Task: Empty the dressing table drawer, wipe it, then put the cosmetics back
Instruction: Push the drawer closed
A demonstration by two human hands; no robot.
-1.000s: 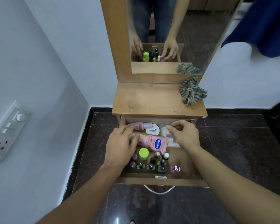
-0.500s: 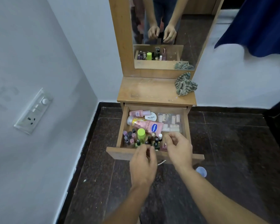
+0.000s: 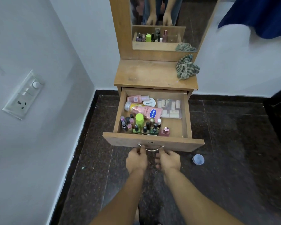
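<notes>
The left hand (image 3: pixel 136 159) has its fingers curled onto the left end of the thin curved metal handle (image 3: pixel 151 148). The right hand (image 3: pixel 169 160) reaches the handle's right end with bent fingers, but I cannot tell whether they actually hook it. The handle sits on the front panel of the light-brown wooden drawer (image 3: pixel 177 143), which is pulled well out of the dressing table (image 3: pixel 144 73) towards the person. The cosmetics lie just ahead of both hands, beyond the panel. They crowd the drawer's left half, so the left hand is probably the nearer one for lifting them out. A cluster of small upright nail polish bottles (image 3: pixel 144 127) stands against the front wall beside a lime-green-capped bottle (image 3: pixel 139 118). Behind them a pink squeeze tube (image 3: pixel 144 110) lies on its side, its long axis running across the drawer with the cap end pointing left. A crumpled green striped cloth (image 3: pixel 186 67) rests on the tabletop's right rear.
</notes>
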